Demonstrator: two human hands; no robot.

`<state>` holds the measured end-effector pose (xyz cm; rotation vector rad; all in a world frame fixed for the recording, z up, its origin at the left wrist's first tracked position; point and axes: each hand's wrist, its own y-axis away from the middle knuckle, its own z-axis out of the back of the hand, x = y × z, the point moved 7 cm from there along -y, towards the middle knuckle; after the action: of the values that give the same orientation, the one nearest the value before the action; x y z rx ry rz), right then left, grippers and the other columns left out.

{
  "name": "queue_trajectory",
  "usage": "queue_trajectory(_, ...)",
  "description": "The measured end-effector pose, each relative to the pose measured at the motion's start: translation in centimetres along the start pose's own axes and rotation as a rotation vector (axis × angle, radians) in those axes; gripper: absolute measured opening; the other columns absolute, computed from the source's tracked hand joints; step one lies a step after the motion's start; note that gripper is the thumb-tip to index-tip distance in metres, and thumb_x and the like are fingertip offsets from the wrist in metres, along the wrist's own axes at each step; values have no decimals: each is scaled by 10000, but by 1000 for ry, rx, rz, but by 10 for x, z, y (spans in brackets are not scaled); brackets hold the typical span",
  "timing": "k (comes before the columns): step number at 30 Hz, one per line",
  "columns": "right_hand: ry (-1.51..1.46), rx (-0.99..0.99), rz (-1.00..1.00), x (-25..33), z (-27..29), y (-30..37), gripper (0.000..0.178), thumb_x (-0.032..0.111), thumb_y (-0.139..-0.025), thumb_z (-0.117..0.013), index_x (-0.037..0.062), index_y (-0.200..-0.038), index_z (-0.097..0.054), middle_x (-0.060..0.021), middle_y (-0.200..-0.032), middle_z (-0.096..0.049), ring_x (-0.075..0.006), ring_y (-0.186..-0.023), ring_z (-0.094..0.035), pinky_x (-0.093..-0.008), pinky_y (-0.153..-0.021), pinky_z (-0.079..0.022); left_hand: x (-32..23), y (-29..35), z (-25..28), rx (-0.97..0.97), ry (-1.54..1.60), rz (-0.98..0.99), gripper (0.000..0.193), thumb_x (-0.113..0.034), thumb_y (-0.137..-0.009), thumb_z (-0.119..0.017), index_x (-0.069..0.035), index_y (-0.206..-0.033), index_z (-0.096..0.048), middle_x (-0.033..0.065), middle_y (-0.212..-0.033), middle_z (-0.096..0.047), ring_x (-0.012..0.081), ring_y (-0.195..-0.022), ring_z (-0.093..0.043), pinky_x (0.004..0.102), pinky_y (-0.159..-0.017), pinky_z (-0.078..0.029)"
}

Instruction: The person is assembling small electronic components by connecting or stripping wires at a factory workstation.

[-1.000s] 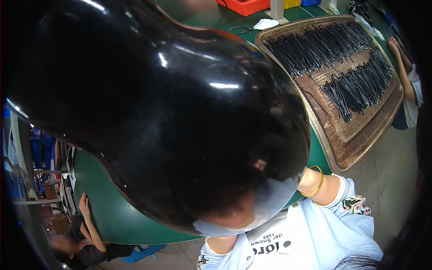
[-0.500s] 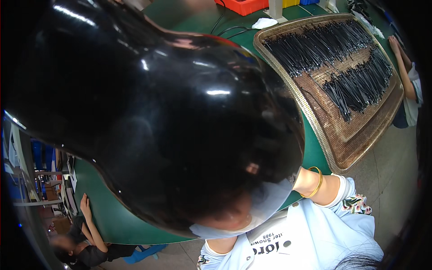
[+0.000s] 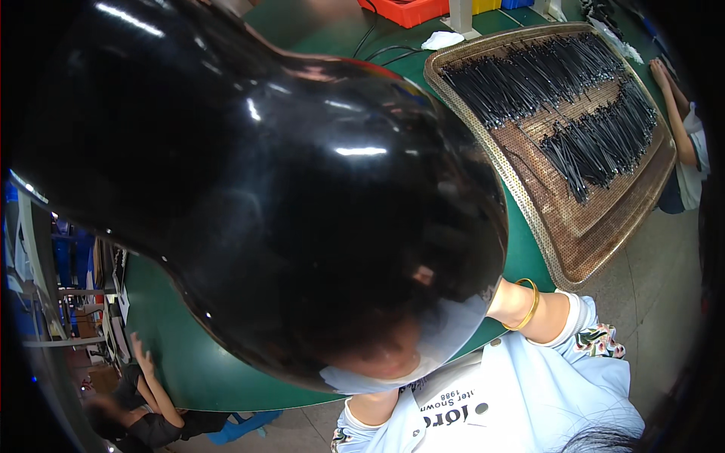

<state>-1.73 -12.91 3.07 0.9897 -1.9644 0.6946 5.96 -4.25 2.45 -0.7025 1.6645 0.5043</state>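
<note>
A large glossy black rounded object with a narrower neck (image 3: 302,211) fills the middle and left of the head view, close to the camera. Its exact kind cannot be told. Reflections of lights and of pale clothing show on its surface. Behind its lower right edge my right forearm (image 3: 547,315), with a gold bangle (image 3: 529,305) at the wrist, passes out of sight. My left forearm (image 3: 374,408) shows only as a short piece below the object. Both hands are hidden, as is anything they hold or touch.
On the green table (image 3: 174,340), a brown perforated tray (image 3: 529,181) holds two rows of thin black pieces (image 3: 604,143). Farther back are a red bin (image 3: 404,10), a white scrap (image 3: 442,40) and dark cables (image 3: 393,51). Other people's hands (image 3: 142,355) rest at the left and right edges.
The black object and its highlights have shifted slightly in the picture. The fingers of the person at the left have moved. My forearms stay nearly in place.
</note>
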Motion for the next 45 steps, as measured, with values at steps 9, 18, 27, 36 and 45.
queue_trajectory(9, 79, -19, 59, 7, -3, -2, 126, 59, -718, -555, -15, -820, -561, -52, -736, -553, -99, -693, -523, -219, -640, -417, -9, 1, -2, -11, -38, -45, 105, 82, -694, -479, 49, -793, -487, 68, -719, -497, 98, -640, -471, 199, -603, -371)
queue_trajectory(18, 76, 7, 37, 6, -1, -1, 115, 79, -731, -548, -8, -807, -558, -44, -714, -553, -74, -680, -508, -206, -623, -409, -5, 0, -1, -27, -58, -53, 74, 70, -701, -483, 38, -768, -481, 61, -679, -482, 96, -578, -434, 195, -538, -342)
queue_trajectory(27, 239, 24, 58, 8, -4, -1, 125, 103, -720, -568, -1, -788, -568, -40, -695, -538, -74, -651, -496, -206, -598, -400, -6, 2, 4, -23, -44, -38, 86, 70, -701, -480, 45, -784, -481, 59, -710, -492, 87, -614, -451, 188, -569, -351)
queue_trajectory(36, 238, -5, 82, 11, -5, 1, 121, 88, -701, -580, 2, -785, -572, -46, -703, -529, -93, -652, -498, -219, -592, -399, -8, 4, 1, -29, -43, -58, 112, 73, -705, -469, 60, -816, -477, 80, -764, -502, 111, -697, -481, 213, -674, -372)
queue_trajectory(45, 183, -15, 100, 12, -2, 0, 124, 80, -706, -570, -4, -798, -568, -46, -715, -534, -99, -663, -508, -220, -598, -405, 0, 2, 5, -35, -56, 5, 77, 63, -704, -475, 51, -780, -479, 74, -707, -490, 108, -612, -457, 206, -576, -359)
